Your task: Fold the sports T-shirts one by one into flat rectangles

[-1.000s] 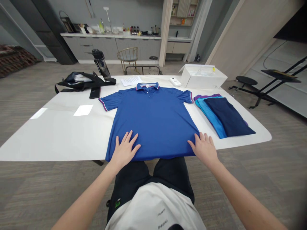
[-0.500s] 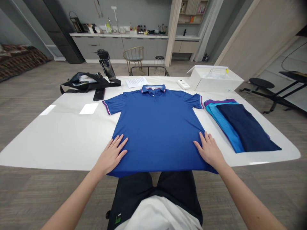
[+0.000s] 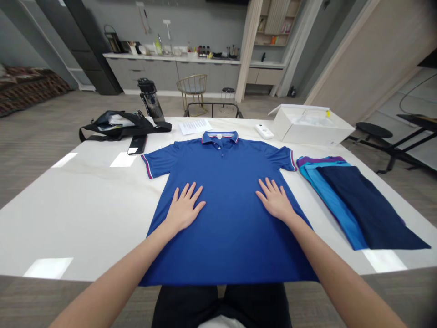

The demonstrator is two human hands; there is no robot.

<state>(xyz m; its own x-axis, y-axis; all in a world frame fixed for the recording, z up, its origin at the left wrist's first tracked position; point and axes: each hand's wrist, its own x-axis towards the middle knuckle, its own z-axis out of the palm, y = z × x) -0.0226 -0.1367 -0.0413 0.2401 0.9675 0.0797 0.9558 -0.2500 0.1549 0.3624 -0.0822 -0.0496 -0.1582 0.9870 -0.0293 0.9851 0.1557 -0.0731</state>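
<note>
A blue polo shirt (image 3: 225, 237) lies spread out front side up on the white table (image 3: 85, 214), its collar at the far end and its hem along the near edge. Both short sleeves reach out sideways and end in red, white and dark striped cuffs. My left hand (image 3: 184, 209) rests flat on the left part of the shirt's body, fingers spread. Opposite it, my right hand (image 3: 276, 200) lies palm down on the right part, its fingers also apart. Neither hand grips the fabric.
To the right lie folded garments (image 3: 365, 200) in navy, bright blue and purple. Behind stand an open white box (image 3: 307, 127), a white device (image 3: 264, 131) and a printed sheet (image 3: 195, 126). At the back left are a black bag (image 3: 119, 125), a phone (image 3: 137, 144) and a dark bottle (image 3: 151, 102).
Both hands have moved inward and farther up the shirt from its lower side edges. The camera has come closer over the table, so the hem appears lower in view.
</note>
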